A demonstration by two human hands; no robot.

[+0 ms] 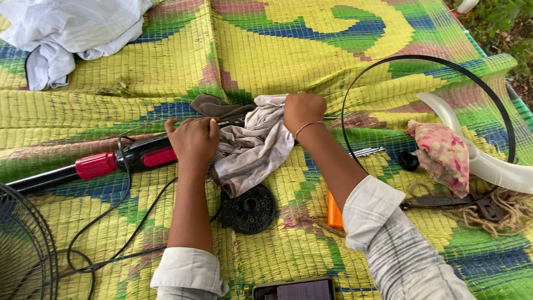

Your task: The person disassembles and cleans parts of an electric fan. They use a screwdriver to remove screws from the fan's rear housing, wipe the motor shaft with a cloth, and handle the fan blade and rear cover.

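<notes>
Seen from above, a person kneels at the near edge of a yellow, green and blue mat [266,50] spread on the ground. The left hand [193,141] is closed around the black and red fan pole [119,160], which lies toward the mat's left edge with its cord [125,211] looping beside it. The right hand [302,111] is clamped on a grey rag [252,150] bunched over the pole's inner end at the mat's middle. Just below the rag lies one black round disc [249,209]. Two white cloths [66,30] sit crumpled at the far left corner; the far middle of the mat lies open. A wire fan guard [25,250] shows at the near left corner. Toward the right edge a thin black ring [388,64] circles a white blade [488,166], one pink floral cloth [441,153] and a small black cap [409,161]. An orange object [335,214] peeks out beside the right sleeve [369,208]. A phone [294,289] rests at the near edge.
</notes>
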